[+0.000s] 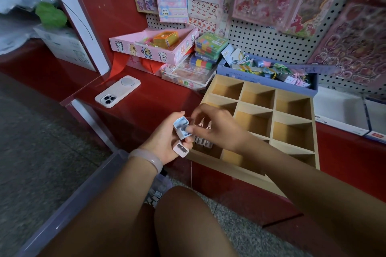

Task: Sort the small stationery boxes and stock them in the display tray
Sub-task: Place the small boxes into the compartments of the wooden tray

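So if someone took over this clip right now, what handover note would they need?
Left hand: holds two small boxes, a blue one and a pink one.
Right hand: fingertips on the blue box; its grip is not clear.
Wooden display tray: a few small boxes stand in its near-left compartment; the compartments in view beyond it are empty.
Left: place the held boxes, then stock the rest.
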### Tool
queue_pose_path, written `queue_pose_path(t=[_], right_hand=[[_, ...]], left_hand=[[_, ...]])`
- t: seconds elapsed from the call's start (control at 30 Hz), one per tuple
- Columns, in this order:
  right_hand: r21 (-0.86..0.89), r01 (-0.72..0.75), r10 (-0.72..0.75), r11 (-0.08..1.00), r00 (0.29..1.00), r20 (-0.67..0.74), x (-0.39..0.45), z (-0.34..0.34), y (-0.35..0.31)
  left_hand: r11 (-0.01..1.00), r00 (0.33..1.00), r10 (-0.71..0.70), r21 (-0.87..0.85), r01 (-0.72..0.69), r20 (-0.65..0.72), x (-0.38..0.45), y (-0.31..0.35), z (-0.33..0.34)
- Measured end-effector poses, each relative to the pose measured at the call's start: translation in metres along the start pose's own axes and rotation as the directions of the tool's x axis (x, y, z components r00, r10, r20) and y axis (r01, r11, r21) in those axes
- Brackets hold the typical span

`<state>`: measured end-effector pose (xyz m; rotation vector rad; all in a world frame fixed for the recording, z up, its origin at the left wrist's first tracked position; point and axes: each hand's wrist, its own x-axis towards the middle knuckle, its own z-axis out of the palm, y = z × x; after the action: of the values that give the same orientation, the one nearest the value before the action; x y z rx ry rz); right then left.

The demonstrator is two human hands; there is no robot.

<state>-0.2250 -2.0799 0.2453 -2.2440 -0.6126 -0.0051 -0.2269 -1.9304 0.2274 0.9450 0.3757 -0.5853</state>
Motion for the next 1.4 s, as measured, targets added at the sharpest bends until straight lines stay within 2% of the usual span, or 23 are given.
queue_pose_path(t=[0.17,0.27,0.37,0.47,0.5,0.53,0.6,0.67,0.8,0.93,1.03,1.2,1.4], right_hand=[[-0.065,-0.083,0.085,0.994,0.996,0.021,0.000,0.010,-0.012],[0.035,-0.105,0.104,0.994,0.994,0.026,0.000,0.006,-0.012],[0.211,-0.155,0.156,0.965,0.988,0.012,0.000,0.002,-0.009],[0.350,-0.182,0.218,0.919,0.974,-0.064,0.004,-0.003,-0.002],[0.313,-0.183,0.226,0.932,0.969,-0.105,0.006,-0.004,0.002],[0.196,-0.182,0.211,0.964,0.968,-0.139,0.007,-0.005,0.006],[-0.130,-0.152,0.134,0.980,0.981,-0.137,0.007,-0.003,0.015],[-0.334,-0.114,0.102,0.936,0.993,-0.053,0.005,0.005,0.023],[-0.566,-0.043,0.078,0.823,0.996,0.038,0.005,0.022,0.031],[-0.578,-0.023,0.057,0.816,0.998,0.040,0.011,0.029,0.031],[-0.571,-0.052,0.101,0.819,0.993,0.054,0.009,0.027,0.029],[-0.549,-0.172,0.181,0.818,0.983,-0.038,0.002,0.017,0.033],[-0.609,-0.171,0.176,0.775,0.983,-0.053,0.007,0.027,0.026]], left_hand=[[0.989,0.969,0.120,0.115,-0.097,-0.215,0.005,-0.006,0.007],[0.998,0.986,0.066,0.029,-0.062,-0.154,0.007,-0.005,0.009],[0.999,0.990,0.035,-0.012,-0.037,-0.134,0.010,-0.003,0.005],[0.998,0.994,0.030,-0.053,-0.035,-0.105,0.011,-0.002,0.001],[0.997,0.993,0.036,-0.068,-0.044,-0.111,0.011,-0.001,0.000],[0.995,0.991,0.047,-0.082,-0.058,-0.124,0.010,-0.001,-0.002],[0.991,0.988,0.077,-0.100,-0.091,-0.137,0.009,0.000,-0.003],[0.988,0.985,0.095,-0.109,-0.111,-0.142,0.007,0.001,-0.005],[0.987,0.983,0.109,-0.104,-0.125,-0.148,0.004,0.003,-0.009],[0.985,0.986,0.123,-0.103,-0.135,-0.114,-0.001,0.003,-0.009],[0.984,0.987,0.126,-0.116,-0.137,-0.097,-0.003,0.004,-0.010],[0.983,0.989,0.117,-0.132,-0.129,-0.090,-0.004,0.004,-0.012],[0.986,0.990,0.104,-0.118,-0.115,-0.091,-0.005,0.001,-0.011]])
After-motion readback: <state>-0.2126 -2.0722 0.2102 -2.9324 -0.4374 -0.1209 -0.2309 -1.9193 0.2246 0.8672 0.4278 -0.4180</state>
